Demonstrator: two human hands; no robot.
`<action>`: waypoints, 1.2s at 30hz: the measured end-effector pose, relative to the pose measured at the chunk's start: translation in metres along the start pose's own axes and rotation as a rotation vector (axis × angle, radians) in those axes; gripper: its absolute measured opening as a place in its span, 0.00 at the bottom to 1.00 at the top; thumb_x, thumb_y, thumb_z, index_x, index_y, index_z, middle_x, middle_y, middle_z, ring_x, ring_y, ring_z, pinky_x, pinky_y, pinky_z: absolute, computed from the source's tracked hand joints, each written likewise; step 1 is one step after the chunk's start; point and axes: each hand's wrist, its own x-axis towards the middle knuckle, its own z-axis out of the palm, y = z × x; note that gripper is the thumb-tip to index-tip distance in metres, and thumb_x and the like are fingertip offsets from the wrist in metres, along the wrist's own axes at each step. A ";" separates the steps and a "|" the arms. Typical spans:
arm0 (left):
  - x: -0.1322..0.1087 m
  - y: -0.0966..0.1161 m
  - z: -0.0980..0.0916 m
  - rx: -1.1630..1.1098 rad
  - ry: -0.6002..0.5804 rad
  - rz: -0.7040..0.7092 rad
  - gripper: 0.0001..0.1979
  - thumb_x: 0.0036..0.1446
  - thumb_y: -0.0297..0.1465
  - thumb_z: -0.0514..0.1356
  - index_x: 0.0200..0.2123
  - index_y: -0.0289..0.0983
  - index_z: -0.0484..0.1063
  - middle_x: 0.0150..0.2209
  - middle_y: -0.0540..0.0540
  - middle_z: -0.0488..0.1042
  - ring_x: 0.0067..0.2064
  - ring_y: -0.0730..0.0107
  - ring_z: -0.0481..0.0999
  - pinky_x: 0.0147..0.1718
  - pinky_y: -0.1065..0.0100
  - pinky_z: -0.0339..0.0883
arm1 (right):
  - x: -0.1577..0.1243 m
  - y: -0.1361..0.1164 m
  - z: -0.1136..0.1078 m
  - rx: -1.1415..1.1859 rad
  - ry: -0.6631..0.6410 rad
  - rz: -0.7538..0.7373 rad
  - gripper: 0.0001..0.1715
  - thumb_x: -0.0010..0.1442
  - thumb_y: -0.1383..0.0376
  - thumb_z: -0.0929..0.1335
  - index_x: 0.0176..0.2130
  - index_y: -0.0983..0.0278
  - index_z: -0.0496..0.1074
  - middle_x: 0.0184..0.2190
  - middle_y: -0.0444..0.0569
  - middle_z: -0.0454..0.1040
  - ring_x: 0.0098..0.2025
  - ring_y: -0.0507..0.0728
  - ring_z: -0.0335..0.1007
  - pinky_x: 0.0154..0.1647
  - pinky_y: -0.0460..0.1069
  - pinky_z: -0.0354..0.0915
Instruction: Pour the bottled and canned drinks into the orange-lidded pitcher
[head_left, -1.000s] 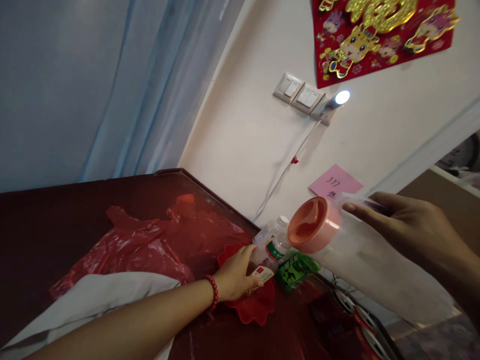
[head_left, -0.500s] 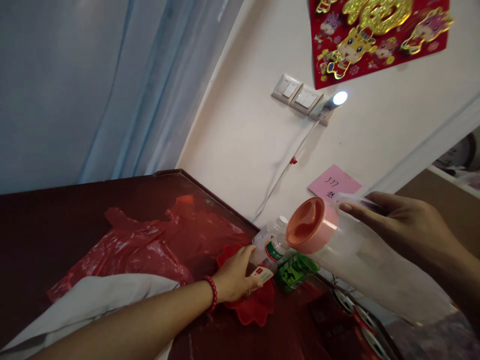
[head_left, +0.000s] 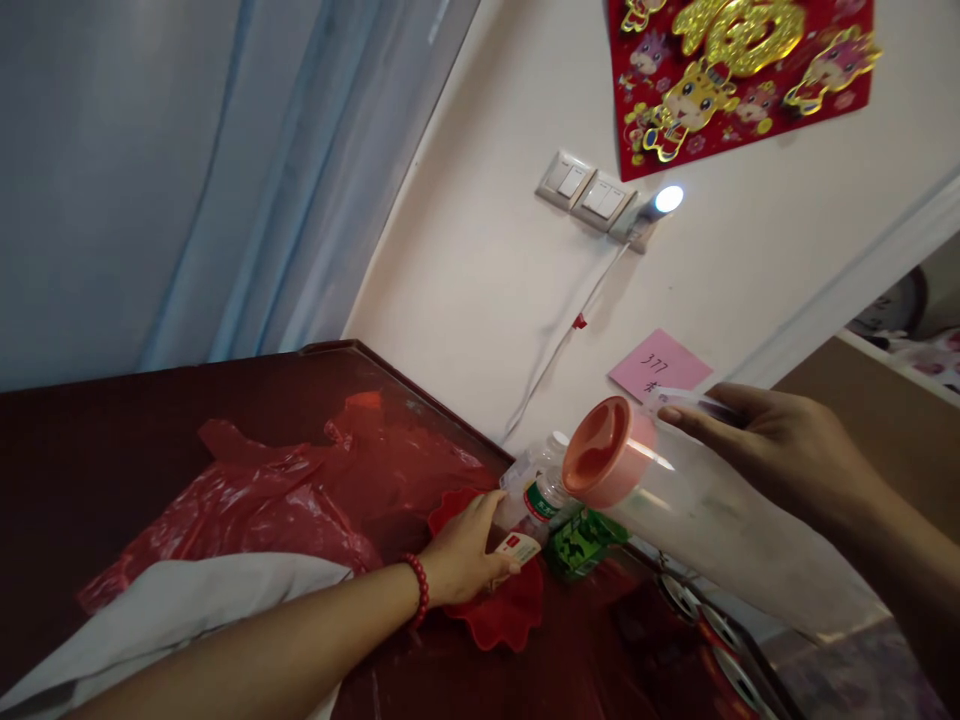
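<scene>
Currently I have the left hand (head_left: 465, 560) wrapped around a labelled bottle (head_left: 534, 515), its grip narrowed to the bottle's width, with a red beaded bracelet (head_left: 415, 590) on the wrist. The bottle is over a scalloped red dish (head_left: 514, 620) near the wall-side edge of the counter (head_left: 435, 680); its base is hidden behind the fingers, so I cannot tell whether it stands in the dish. My right hand (head_left: 772, 450) has its grip closed on the handle of a cloudy pitcher (head_left: 727, 540), raised and tilted so that its coral lid (head_left: 600, 455) meets the bottle's mouth in my view. I cannot tell whether they touch. Behind the labelled bottle, by the wall edge, is a clear bottle with a white cap (head_left: 559, 440); a green packet (head_left: 585, 548) is just beside, under the lid. Toward the counter's far corner lies a crumpled red bag (head_left: 277, 490), partly overlapped in view by white cloth (head_left: 180, 610).
</scene>
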 end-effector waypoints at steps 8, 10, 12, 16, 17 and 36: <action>0.004 -0.007 0.003 -0.056 0.036 0.013 0.36 0.48 0.31 0.65 0.61 0.41 0.62 0.59 0.39 0.70 0.57 0.50 0.72 0.55 0.54 0.66 | -0.023 0.020 0.005 0.066 -0.016 0.086 0.35 0.50 0.34 0.69 0.22 0.61 0.66 0.18 0.39 0.54 0.22 0.50 0.50 0.20 0.47 0.48; 0.005 -0.008 0.003 -0.065 0.023 0.028 0.36 0.48 0.30 0.65 0.62 0.41 0.62 0.58 0.38 0.70 0.56 0.50 0.72 0.56 0.53 0.65 | -0.037 0.030 0.008 0.113 0.049 0.117 0.34 0.51 0.36 0.70 0.21 0.62 0.64 0.18 0.38 0.53 0.22 0.50 0.49 0.22 0.47 0.47; 0.007 -0.010 0.003 -0.077 0.009 0.042 0.35 0.49 0.29 0.65 0.61 0.40 0.61 0.57 0.38 0.71 0.55 0.50 0.73 0.55 0.52 0.66 | -0.054 0.041 0.012 0.165 0.132 0.168 0.33 0.51 0.38 0.71 0.20 0.61 0.63 0.17 0.38 0.54 0.22 0.50 0.50 0.22 0.47 0.47; 0.009 -0.010 0.001 -0.096 -0.006 0.063 0.32 0.51 0.29 0.63 0.60 0.40 0.61 0.55 0.39 0.73 0.54 0.53 0.74 0.55 0.51 0.66 | -0.094 0.062 0.025 0.305 0.287 0.309 0.31 0.53 0.39 0.71 0.22 0.61 0.65 0.17 0.39 0.59 0.21 0.51 0.54 0.22 0.47 0.51; 0.009 -0.009 0.001 -0.092 -0.009 0.069 0.31 0.51 0.30 0.63 0.59 0.40 0.61 0.55 0.39 0.72 0.55 0.53 0.73 0.55 0.52 0.66 | -0.106 0.067 0.030 0.349 0.318 0.352 0.31 0.53 0.39 0.71 0.22 0.62 0.66 0.17 0.39 0.61 0.21 0.51 0.56 0.21 0.47 0.53; 0.016 -0.003 -0.002 -0.182 -0.112 0.021 0.34 0.55 0.38 0.63 0.61 0.39 0.53 0.50 0.40 0.74 0.51 0.52 0.76 0.51 0.48 0.70 | -0.226 0.131 0.145 1.017 0.728 0.682 0.26 0.66 0.50 0.68 0.26 0.62 0.59 0.19 0.33 0.53 0.18 0.47 0.50 0.20 0.44 0.56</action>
